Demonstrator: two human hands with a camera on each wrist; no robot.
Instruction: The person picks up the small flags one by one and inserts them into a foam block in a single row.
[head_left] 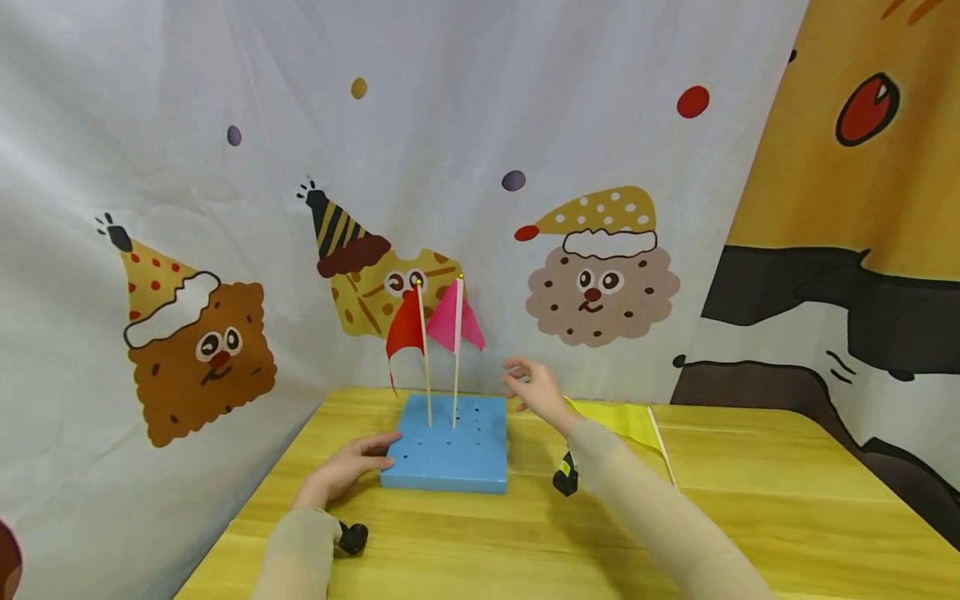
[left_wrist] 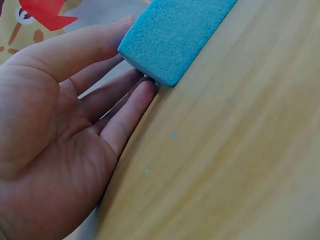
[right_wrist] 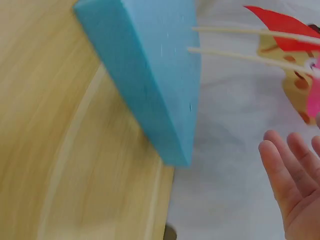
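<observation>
Left hand (head_left: 347, 468) lies flat against the porous blue foam slab (head_left: 448, 447); right hand (head_left: 534, 390) hovers, seemingly empty.

Cartoon cookie backdrop cloth (head_left: 525, 125), yellow flag (head_left: 622, 419) lying on wooden table (head_left: 750, 517)

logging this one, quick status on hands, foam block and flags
Left hand open, fingers against blue foam block. Right hand open, empty, beside pink flag. Red flag and pink upright in block. Nothing in the way.
</observation>
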